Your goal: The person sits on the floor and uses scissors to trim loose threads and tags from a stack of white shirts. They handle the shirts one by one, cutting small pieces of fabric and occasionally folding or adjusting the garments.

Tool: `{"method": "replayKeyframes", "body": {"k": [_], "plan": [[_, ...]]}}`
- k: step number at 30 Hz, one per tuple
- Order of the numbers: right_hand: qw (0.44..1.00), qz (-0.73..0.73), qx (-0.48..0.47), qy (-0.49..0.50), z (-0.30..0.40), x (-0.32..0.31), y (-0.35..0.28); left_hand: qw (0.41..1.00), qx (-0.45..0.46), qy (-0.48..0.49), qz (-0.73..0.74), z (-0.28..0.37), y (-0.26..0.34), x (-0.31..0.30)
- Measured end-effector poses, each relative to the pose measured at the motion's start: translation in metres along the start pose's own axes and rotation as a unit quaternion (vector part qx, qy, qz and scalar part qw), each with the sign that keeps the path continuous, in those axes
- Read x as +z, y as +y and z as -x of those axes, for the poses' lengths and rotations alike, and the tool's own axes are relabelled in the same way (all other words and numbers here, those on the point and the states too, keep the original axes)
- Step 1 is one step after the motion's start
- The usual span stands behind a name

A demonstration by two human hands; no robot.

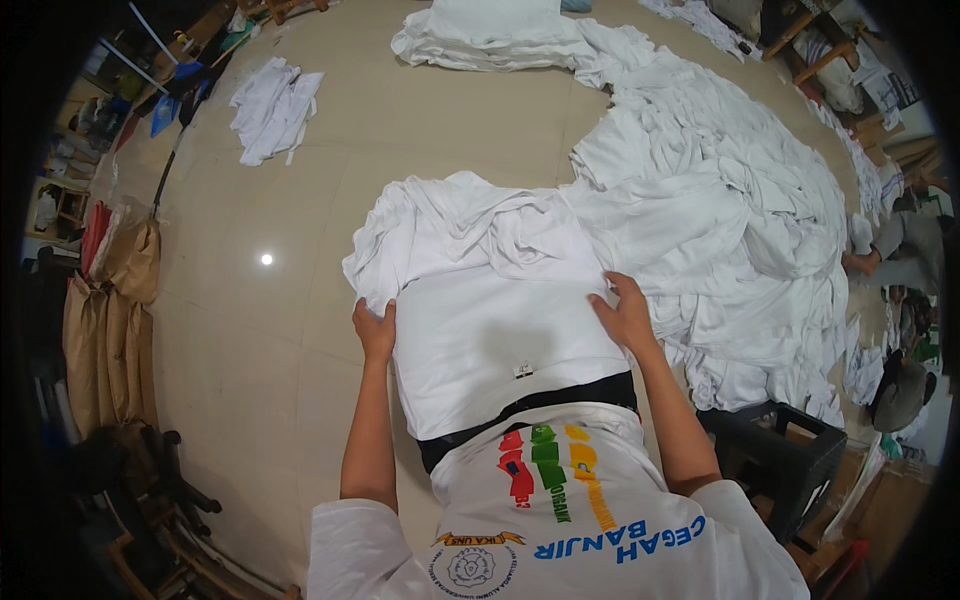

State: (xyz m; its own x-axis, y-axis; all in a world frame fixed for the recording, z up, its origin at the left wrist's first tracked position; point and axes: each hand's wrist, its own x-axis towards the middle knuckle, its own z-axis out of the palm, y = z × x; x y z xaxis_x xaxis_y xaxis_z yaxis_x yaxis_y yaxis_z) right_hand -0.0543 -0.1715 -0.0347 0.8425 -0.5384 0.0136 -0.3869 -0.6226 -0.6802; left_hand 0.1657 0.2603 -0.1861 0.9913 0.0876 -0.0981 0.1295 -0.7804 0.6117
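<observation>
A white shirt (pixel 480 322) lies over my lap, its lower part smooth with a small label near my waist and its far part bunched in folds. My left hand (pixel 375 330) is at the shirt's left edge, thumb and fingers closed on the cloth. At the right edge, my right hand (pixel 622 311) touches the fabric with thumb and index finger spread; whether it pinches any cloth I cannot tell. A large heap of white garments (pixel 720 210) spreads on the right and touches the shirt's far right side.
Flat stacked white garments (pixel 495 41) lie at the far side. A small white cloth pile (pixel 274 109) is at the upper left. A black plastic stool (pixel 780 450) stands at my right, brown sacks (pixel 109 352) at the left. Another person's foot (pixel 862 261) shows beyond the heap.
</observation>
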Motion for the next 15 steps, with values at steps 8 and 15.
{"method": "replayKeyframes", "body": {"k": [8, 15], "plan": [[0.996, 0.061, -0.035, -0.063, -0.101, 0.018, 0.003, 0.995, 0.061, 0.002, -0.081, -0.063, -0.005, -0.014], [0.982, 0.000, 0.122, 0.144, -0.181, -0.046, 0.035, 0.985, 0.040, 0.141, 0.096, -0.126, 0.001, -0.073]]}}
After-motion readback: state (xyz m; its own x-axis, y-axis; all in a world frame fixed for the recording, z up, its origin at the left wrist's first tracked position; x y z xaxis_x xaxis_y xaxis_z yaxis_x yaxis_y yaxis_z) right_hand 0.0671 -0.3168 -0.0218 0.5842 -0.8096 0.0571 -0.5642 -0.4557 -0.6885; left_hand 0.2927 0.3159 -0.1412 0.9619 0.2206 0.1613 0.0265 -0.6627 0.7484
